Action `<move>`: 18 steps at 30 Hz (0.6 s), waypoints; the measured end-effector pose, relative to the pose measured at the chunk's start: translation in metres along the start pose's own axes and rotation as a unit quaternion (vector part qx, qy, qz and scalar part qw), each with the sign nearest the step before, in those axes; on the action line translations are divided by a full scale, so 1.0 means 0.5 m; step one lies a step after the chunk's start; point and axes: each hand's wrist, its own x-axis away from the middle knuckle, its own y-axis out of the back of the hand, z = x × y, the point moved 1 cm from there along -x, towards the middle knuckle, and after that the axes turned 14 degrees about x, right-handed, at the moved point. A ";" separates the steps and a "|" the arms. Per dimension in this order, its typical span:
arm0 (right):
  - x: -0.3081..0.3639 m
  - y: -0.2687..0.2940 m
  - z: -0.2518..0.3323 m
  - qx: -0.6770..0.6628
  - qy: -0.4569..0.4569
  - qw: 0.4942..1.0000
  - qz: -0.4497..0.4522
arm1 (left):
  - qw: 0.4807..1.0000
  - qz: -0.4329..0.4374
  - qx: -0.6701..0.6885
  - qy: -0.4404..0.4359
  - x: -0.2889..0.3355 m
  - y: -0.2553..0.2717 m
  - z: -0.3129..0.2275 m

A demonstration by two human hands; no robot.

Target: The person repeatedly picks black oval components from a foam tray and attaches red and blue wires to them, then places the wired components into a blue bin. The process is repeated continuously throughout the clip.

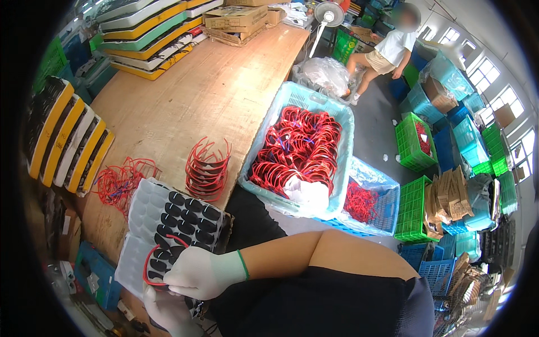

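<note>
The gloved right hand (205, 273) reaches leftward over a white tray (132, 261), fingers pinching a curved red band (147, 267). Just below, the left hand's (170, 310) finger grip is unclear.

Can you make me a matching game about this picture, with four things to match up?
Things:
1. Fan
2. Light blue basket
3. Right hand
4. Black ovals

Clues:
A. Touching a curved red piece
B. In rows in a pale tray
C. Standing past the table
D. Holding a heap of red pieces

Right pairs: 1-C, 2-D, 3-A, 4-B
</note>
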 end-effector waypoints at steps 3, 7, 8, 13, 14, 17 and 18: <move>-0.006 -0.009 -0.004 0.017 -0.002 1.000 -0.010 | 1.000 -0.007 -0.017 -0.019 0.002 -0.015 0.000; 0.001 -0.030 -0.023 -0.072 0.005 0.997 -0.040 | 0.993 0.053 -0.098 -0.047 -0.003 -0.016 -0.009; 0.001 -0.027 -0.024 -0.094 0.007 0.995 -0.036 | 0.985 0.082 -0.135 -0.064 0.000 -0.019 -0.016; -0.001 -0.019 -0.021 -0.166 -0.004 0.985 -0.057 | 0.980 0.079 -0.148 -0.105 0.014 -0.019 -0.012; -0.003 -0.011 -0.009 -0.168 -0.017 0.984 -0.061 | 0.978 0.096 -0.152 -0.104 0.015 -0.015 -0.015; -0.011 -0.022 -0.001 -0.159 -0.050 0.982 -0.091 | 0.966 0.087 -0.213 -0.119 0.011 -0.011 -0.001; -0.013 -0.029 0.001 -0.152 -0.062 0.981 -0.105 | 0.961 0.086 -0.233 -0.122 0.009 -0.013 0.002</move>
